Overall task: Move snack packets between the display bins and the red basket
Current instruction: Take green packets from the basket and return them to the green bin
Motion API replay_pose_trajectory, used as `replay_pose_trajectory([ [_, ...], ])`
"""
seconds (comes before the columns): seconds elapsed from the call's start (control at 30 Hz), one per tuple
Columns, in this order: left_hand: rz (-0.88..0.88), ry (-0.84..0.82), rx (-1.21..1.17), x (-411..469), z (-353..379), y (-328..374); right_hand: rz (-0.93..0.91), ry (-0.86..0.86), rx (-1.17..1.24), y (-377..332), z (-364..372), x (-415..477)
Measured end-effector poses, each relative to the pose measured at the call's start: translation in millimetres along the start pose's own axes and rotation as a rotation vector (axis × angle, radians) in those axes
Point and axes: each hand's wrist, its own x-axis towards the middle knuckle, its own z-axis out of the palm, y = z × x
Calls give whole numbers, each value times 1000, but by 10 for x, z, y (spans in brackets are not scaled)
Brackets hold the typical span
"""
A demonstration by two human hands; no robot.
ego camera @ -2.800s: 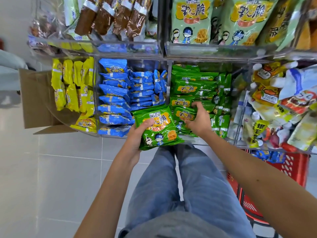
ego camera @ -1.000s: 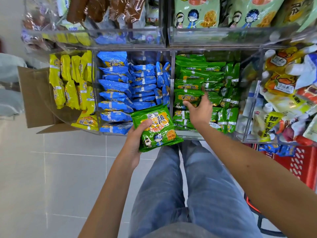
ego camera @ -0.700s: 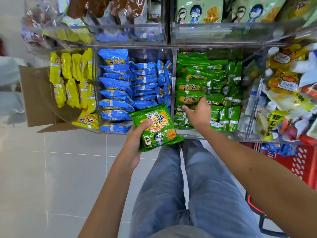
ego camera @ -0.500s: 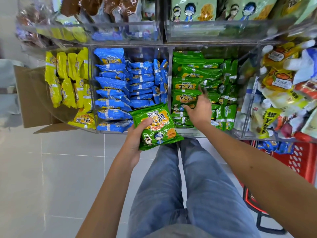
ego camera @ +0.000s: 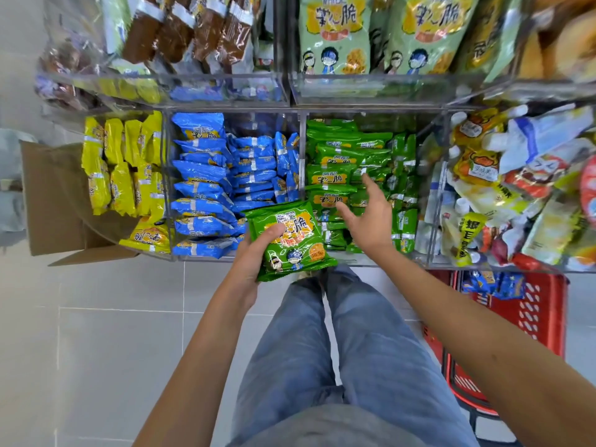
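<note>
Left hand (ego camera: 254, 253) grips green packet (ego camera: 290, 240), 7 o'clock of green bin (ego camera: 361, 260). Right hand (ego camera: 367, 217) fingers spread, empty, over bin. Risk: slick wrapper, one-hand hold; packet may slip to floor (ego camera: 113, 350).

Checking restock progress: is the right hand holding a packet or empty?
Empty and open. The right hand hovers over the bin's green packets, fingers spread, holding nothing; the left hand grips a large packet.

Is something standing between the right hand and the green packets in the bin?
Nothing visible does. The right hand is open over the green packets in their bin, with no lid or other thing between. The packet in the left hand is off to the side, not in the path.
</note>
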Motion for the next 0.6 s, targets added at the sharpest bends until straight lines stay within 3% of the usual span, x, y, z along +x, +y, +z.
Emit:
replay_pose_trajectory([
  [0.13,29,-11,25,-51,59,41,-81,33,202,-307,-216,-299],
  [0.23,59,-21,37,-79,111,40,-42,-220,511,-506,-341,-516],
  [0.33,92,-42,49,-116,169,46,-11,-349,534,-585,-368,-642],
  [0.6,124,83,167,-97,193,21,359,-462,730,-471,-422,-480],
])
